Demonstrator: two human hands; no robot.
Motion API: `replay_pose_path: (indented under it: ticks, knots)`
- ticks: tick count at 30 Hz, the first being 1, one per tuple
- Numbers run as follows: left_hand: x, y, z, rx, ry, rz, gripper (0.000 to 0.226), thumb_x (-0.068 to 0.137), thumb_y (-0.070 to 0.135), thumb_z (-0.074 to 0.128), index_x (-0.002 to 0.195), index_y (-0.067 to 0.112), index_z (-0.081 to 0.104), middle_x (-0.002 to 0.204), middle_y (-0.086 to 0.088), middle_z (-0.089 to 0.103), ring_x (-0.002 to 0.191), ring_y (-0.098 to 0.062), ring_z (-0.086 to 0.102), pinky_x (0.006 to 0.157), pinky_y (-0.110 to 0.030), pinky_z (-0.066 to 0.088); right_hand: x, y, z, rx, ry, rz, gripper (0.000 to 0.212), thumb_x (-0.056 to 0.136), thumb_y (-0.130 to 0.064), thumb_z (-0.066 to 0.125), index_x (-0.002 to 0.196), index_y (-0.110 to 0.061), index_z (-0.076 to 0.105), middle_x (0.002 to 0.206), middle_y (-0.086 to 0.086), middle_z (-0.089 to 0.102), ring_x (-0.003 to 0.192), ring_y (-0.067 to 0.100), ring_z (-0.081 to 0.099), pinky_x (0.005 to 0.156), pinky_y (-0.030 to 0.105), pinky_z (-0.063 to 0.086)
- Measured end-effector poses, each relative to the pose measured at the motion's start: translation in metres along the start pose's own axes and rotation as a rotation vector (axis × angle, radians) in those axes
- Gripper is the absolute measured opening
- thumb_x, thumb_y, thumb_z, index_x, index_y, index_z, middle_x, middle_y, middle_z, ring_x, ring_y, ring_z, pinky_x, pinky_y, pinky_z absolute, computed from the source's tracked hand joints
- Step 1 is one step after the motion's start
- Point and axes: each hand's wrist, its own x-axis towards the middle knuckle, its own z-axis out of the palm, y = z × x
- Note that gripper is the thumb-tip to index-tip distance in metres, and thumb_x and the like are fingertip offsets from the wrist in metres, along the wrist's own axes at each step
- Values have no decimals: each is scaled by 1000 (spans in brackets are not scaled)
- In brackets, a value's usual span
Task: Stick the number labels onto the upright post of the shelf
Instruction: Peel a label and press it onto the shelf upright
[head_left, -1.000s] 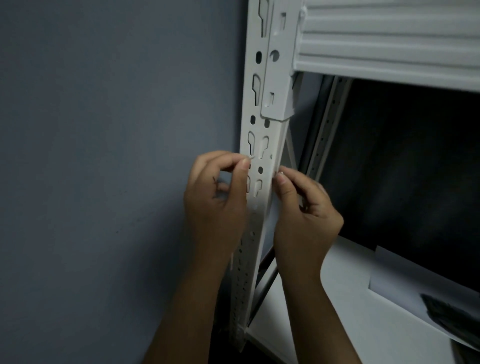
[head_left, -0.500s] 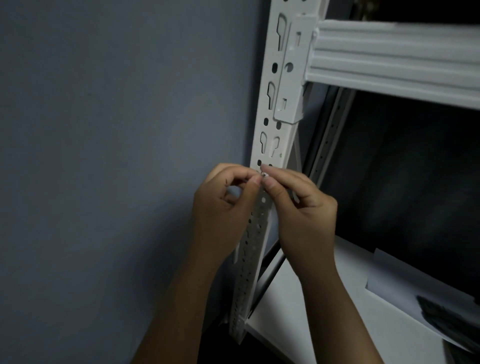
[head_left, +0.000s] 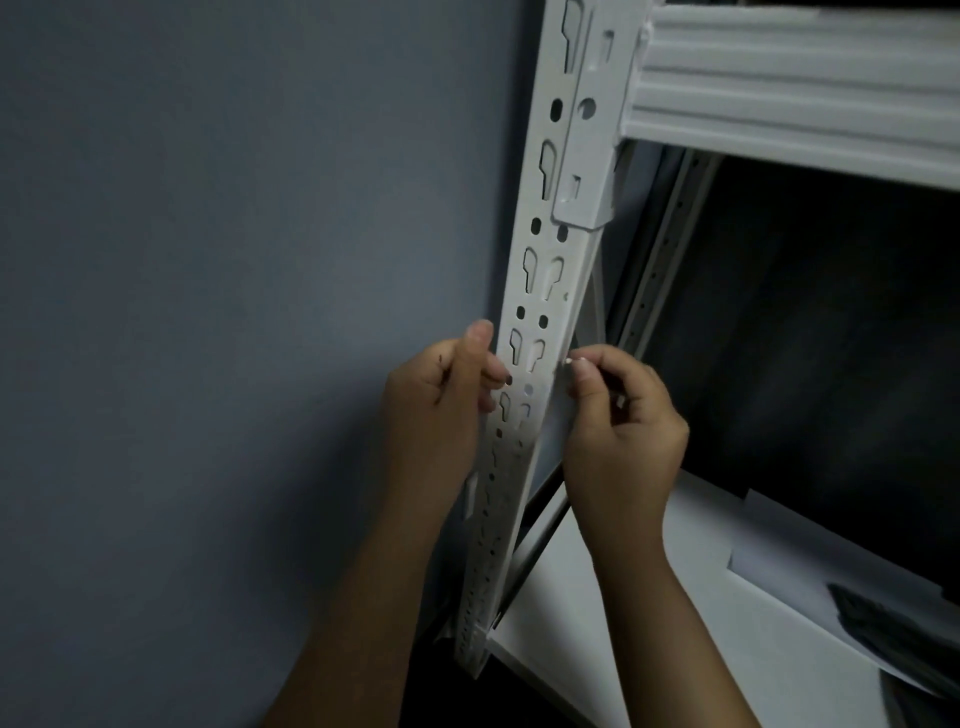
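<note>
The left hand (head_left: 441, 410) grips the white upright post (head_left: 540, 332) from its wall side, while the right hand (head_left: 623, 431) pinches a tiny white label (head_left: 569, 360) touching the post's right edge.

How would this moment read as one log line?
left hand: holding post | right hand: pinching small label by post edge | label: not yet stuck
</note>
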Motion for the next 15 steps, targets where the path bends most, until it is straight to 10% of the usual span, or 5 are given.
replay_pose_path:
  ticks: [7, 15]
  knots:
    - [14, -4, 24, -75, 24, -8, 31, 80, 27, 71, 98, 36, 47, 105, 13, 56, 92, 7, 57, 70, -9, 48, 3, 3, 12, 88, 72, 99, 19, 92, -9, 60, 92, -27, 66, 97, 5, 67, 86, 7, 63, 70, 12, 49]
    - [29, -8, 32, -347, -52, -144, 15, 80, 16, 72, 89, 20, 60, 85, 3, 74, 76, -12, 71, 66, -26, 57, 5, 4, 16, 141, 92, 177, 13, 92, -6, 60, 95, -16, 69, 96, 3, 68, 84, 3, 65, 68, 11, 50]
